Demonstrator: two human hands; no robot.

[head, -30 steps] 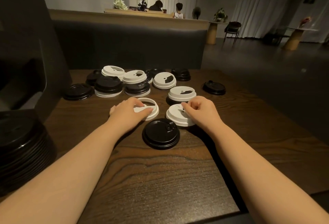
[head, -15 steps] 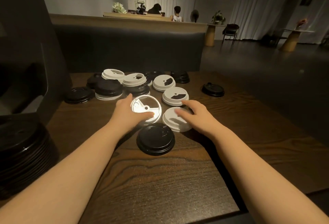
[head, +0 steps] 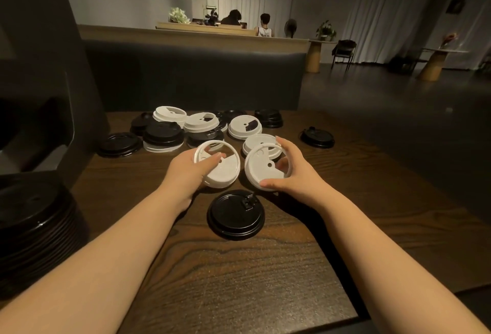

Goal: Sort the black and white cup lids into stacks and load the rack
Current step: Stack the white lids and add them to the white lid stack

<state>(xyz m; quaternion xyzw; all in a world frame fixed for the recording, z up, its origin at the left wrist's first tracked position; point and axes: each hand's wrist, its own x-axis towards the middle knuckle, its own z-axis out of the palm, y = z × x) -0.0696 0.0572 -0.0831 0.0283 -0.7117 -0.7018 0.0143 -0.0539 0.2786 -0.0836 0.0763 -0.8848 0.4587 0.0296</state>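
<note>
Black and white lids [head: 236,214], brown wood-grain table [head: 239,280].

The left hand [head: 192,171] grips a white lid [head: 219,165] tilted up off the wooden table [head: 239,280], thumb across its inside. At its 3 o'clock, just beside it, the right hand [head: 289,171] holds a second white lid [head: 263,165] by the rim, hollow side toward the camera. At 6 o'clock from both lies a black lid [head: 235,214], flat on the table. Toward 12 o'clock sits a mixed cluster of black and white lids [head: 202,126], some overlapping. At 9 o'clock, by the table's edge, stands a black lid stack [head: 32,222].
</note>
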